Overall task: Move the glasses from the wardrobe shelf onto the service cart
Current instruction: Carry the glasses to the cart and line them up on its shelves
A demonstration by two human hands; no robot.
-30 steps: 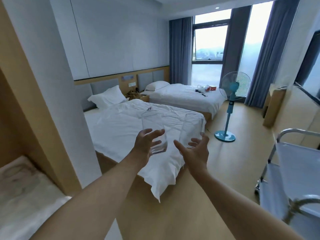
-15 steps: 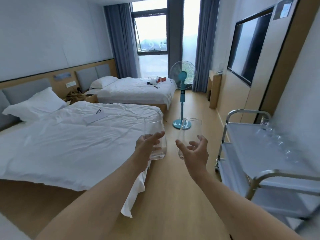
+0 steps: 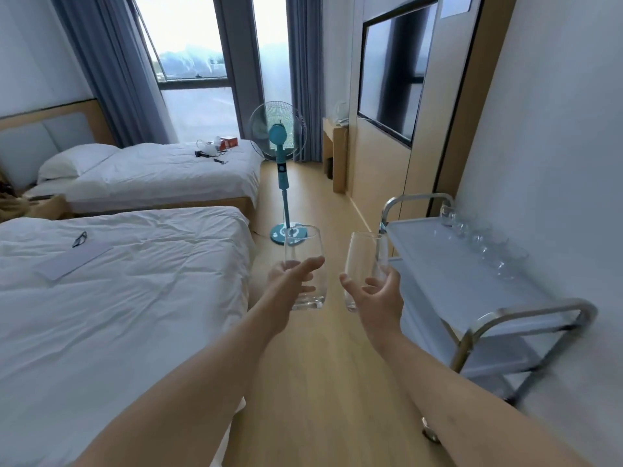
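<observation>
Two beds (image 3: 128, 298), fan (image 3: 278, 136), perhaps kettle (image 3: 341, 112)

Two glasses out front, cart off to the right

The left hand (image 3: 292, 277) grips one clear glass (image 3: 305, 266) and the right hand (image 3: 377, 294) grips another glass (image 3: 365, 261), both upright and held apart over the wood floor (image 3: 320, 382). The service cart (image 3: 448, 274) stands against the right wall with a row of glasses (image 3: 485, 241) along its far edge. White beds (image 3: 118, 298) sit on the left, a teal fan (image 3: 279, 156) farther back.
</observation>
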